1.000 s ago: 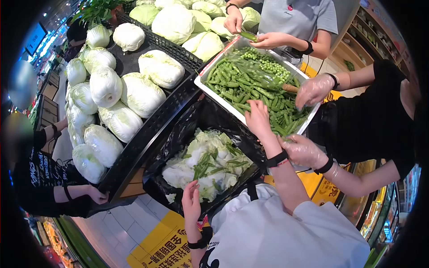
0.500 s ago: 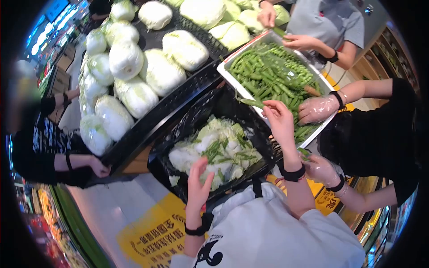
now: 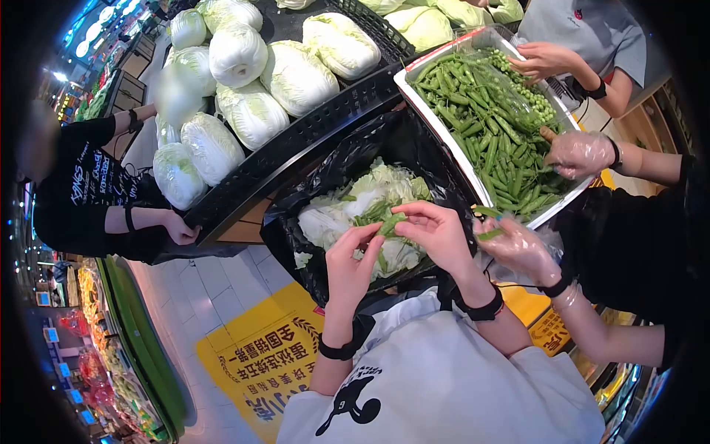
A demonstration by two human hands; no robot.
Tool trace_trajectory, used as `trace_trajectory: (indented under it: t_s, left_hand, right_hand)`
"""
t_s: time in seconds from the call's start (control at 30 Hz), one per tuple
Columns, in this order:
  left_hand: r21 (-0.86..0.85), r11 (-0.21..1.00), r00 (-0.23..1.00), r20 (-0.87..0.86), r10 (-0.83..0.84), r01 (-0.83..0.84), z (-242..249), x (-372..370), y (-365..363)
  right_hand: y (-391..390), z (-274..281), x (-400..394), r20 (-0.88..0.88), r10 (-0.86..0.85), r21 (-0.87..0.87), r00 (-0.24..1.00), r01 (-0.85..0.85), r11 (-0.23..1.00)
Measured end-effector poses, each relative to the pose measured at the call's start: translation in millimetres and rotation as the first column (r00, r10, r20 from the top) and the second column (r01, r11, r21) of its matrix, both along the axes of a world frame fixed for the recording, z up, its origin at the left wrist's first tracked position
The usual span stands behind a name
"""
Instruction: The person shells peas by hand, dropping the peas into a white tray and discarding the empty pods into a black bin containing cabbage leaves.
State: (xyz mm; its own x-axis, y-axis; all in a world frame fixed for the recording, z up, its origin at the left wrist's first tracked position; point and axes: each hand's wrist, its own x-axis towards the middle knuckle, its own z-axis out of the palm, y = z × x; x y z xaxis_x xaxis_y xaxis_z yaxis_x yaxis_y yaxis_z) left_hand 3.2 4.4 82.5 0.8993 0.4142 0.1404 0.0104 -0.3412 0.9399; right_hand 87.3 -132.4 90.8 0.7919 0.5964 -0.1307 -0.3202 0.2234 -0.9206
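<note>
Both my hands meet above a black-lined bin (image 3: pixel 277 222), pinching one green pea pod (image 3: pixel 390 225) between them. My left hand (image 3: pixel 350 265) has its fingertips closed on the pod's near end. Thumb and fingers of my right hand (image 3: pixel 438 231) grip its other end. Below lie pale cabbage leaves (image 3: pixel 325 218) and some green pods. To the right, a white foam box (image 3: pixel 466 174) holds many pea pods (image 3: pixel 484 122), with loose shelled peas (image 3: pixel 534 96) at its far side. The inside of the held pod cannot be made out.
Wrapped napa cabbages (image 3: pixel 255 115) fill a black display rack (image 3: pixel 296 129) at upper left. At right, a co-worker's gloved hand (image 3: pixel 584 155) reaches into the box; another gloved hand (image 3: pixel 518 248) holds a pod. A person in grey (image 3: pixel 584 29) works behind. Someone in black (image 3: pixel 89 177) stands left.
My right hand has moved from the box's edge to above the bin with the pod. My left hand has come up and closed on it too. The view has shifted slightly.
</note>
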Motion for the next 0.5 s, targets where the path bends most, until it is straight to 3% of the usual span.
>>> trace_trajectory:
  t_s: [0.1,0.17,0.2,0.5]
  left_hand:
    - [-0.067,0.997,0.998,-0.046,-0.031,0.028,-7.2,-5.3,-7.1]
    - [-0.274,0.961,0.992,-0.099,-0.075,0.046,-12.2,-9.0,-11.1]
    - [-0.272,0.961,0.992,-0.102,-0.077,0.046,-13.5,-10.1,-11.8]
    - [-0.36,0.932,0.981,-0.157,-0.113,0.05,-14.0,-9.7,-15.7]
  right_hand:
    - [0.1,-7.9,-4.4,0.037,-0.037,-0.041,0.999,0.039,0.998]
    - [-1.6,-9.4,-5.1,0.269,-0.022,-0.155,0.963,0.066,0.986]
    - [-2.4,-7.2,-4.1,0.335,-0.021,-0.195,0.942,0.091,0.976]
    - [-7.8,-23.8,-9.2,0.238,-0.075,-0.152,0.968,0.114,0.982]
